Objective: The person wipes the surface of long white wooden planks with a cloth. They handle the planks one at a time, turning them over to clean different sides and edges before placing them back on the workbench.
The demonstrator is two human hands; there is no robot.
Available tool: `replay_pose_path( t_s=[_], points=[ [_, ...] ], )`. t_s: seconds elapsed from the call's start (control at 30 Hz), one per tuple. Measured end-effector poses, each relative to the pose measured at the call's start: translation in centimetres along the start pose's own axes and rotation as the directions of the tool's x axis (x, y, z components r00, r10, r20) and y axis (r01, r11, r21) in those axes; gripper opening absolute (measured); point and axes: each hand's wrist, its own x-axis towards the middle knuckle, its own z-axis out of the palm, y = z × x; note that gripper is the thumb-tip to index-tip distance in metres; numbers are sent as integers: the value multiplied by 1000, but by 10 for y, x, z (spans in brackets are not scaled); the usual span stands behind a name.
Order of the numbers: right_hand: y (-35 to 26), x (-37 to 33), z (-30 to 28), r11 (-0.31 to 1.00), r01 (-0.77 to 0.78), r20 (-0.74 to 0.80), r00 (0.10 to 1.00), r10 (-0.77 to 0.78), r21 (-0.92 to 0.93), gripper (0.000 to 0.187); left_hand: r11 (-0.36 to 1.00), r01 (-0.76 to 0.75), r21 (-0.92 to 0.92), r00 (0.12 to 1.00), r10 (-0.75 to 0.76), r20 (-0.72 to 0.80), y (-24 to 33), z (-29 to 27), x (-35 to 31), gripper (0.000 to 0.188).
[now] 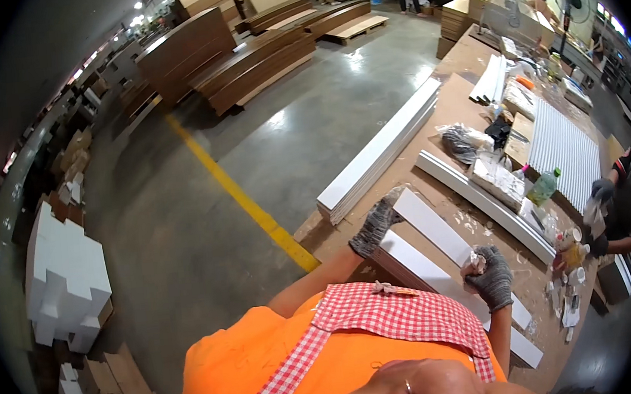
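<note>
Two gloved hands work on one white board (432, 226), which lies slantwise between them. The left hand (373, 229) has its fingers closed on the far end; the right hand (491, 279) is curled around one pale wad (475, 262) at the board's side. This board seems partway through; which others are finished cannot be told. One lower stack (420, 264) lies just nearer the body, one tall stack (381, 154) beyond the left hand; their layers are too fine to count.
</note>
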Motion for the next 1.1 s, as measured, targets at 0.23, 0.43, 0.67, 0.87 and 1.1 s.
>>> replay_pose_path(
  t_s=[0.23,0.43,0.67,0.87,1.1],
  points=[
    [14,1,21,984,176,-131,975,-178,-30,47,901,169,-401,985,-169,36,-18,5,0,65],
    [16,11,-3,992,114,-29,993,-116,-56,70,961,124,-246,990,-137,-33,-9,13,1,64],
    [-87,66,-1,772,330,-353,924,-147,543,54,923,135,-361,990,-140,14,-1,31,10,60],
    [-131,93,71,869,484,-287,822,-492,-104,50,995,87,-46,995,-84,60,-1,3,16,49],
    [-66,45,46,868,496,-486,767,-418,36,52,974,225,16,973,-226,44,44,53,9,45]
  ],
)
